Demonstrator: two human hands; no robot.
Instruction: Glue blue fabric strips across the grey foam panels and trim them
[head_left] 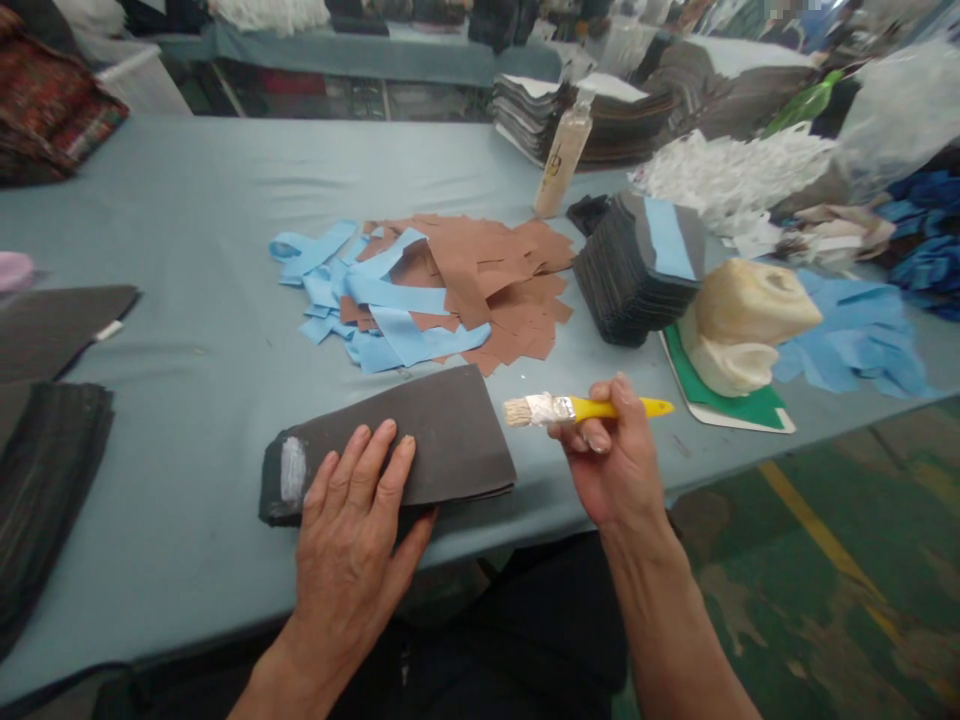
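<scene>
My left hand (358, 520) lies flat on a dark grey folded fabric piece (450, 430), its thumb along the near edge. At that piece's left end is a whitish smear (293, 468) on a black part. A paintbrush (592, 409) with a yellow handle is pinched in my right hand (619, 460). Its pale bristles point left, just off the grey piece's right edge, apart from it. Beyond the piece lie brown strips (517, 290) and light blue strips (405, 290) in a loose heap.
To the right stands a stack of dark pieces (637, 265), beside a cream plastic container (750, 310) on a green board (750, 412). A clear bottle (562, 155) stands farther back. More dark pieces (52, 470) are at left. The table's edge (525, 535) runs near me.
</scene>
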